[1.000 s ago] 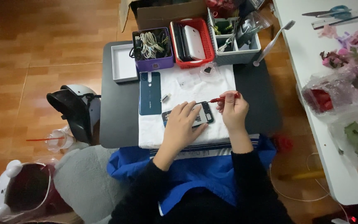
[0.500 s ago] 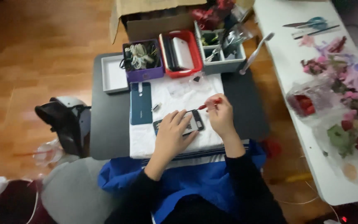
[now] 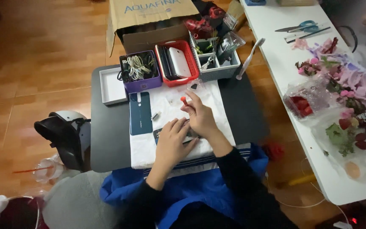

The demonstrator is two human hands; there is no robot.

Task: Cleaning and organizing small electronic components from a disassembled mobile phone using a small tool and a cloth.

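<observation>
A dark table [image 3: 106, 140] carries a white cloth [image 3: 166, 106]. A blue back cover [image 3: 140, 113] already lies apart on it, beside an opened phone [image 3: 157, 135]. The left hand [image 3: 172, 142] presses flat on the phone. The right hand [image 3: 200, 116] pinches a red-handled screwdriver [image 3: 184, 100]. Reassembly looks unfinished.

Small dark grey square table [image 3: 111, 140] on brown wood-plank floor [image 3: 34, 63]. White cloth [image 3: 170, 148] covers its centre. Empty white shallow tray [image 3: 112, 87] at 10 o'clock. Purple bin of cables [image 3: 140, 72], red plastic basket [image 3: 176, 63], grey compartment organiser [image 3: 217, 63] along 12 o'clock edge.
</observation>
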